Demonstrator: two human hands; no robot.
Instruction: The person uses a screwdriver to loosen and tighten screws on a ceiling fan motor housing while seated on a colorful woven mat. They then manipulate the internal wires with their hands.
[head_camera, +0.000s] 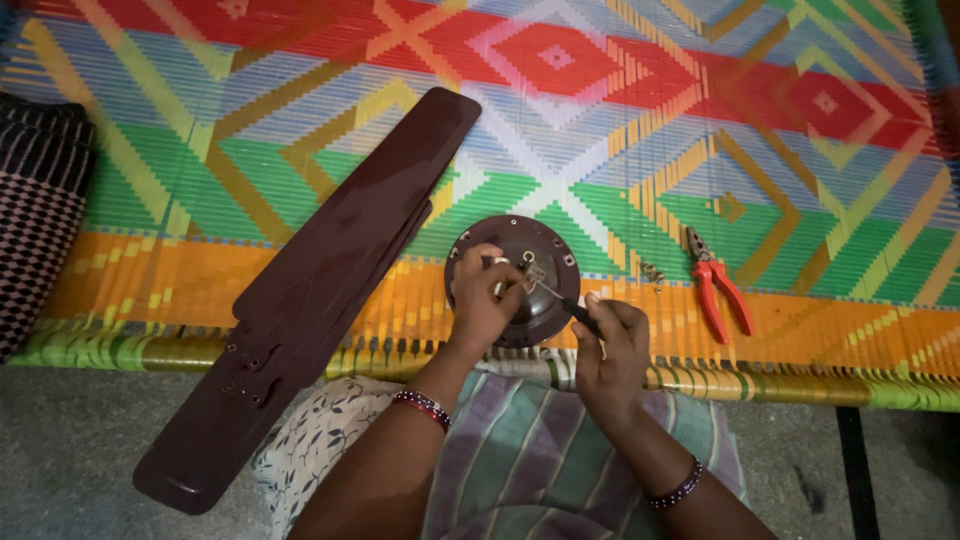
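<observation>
Fan motor housing (530, 270): round, domed, dark brown, glossy metal with small holes near the rim; laid on the woven mat (620, 130) close to its near fringed edge, directly in front of the person. Left hand (483, 300): rested on the housing, grip closed on a small pale part at its top. Right hand (610, 355): grip closed around a screwdriver (565, 300), dark handle, thin bright shaft; long axis slanted, tip pointed up-left toward the housing's centre. Fan blades (310, 290): long, flat, dark brown, smooth, stacked; long axis diagonal, wide rounded end resting off the mat on grey floor, left of the housing. Pliers (715, 285): red handles, steel nose pointed away, lying apart to the right. Mat: ribbed, multicoloured diamonds; open room seen beyond the housing and rightward.
</observation>
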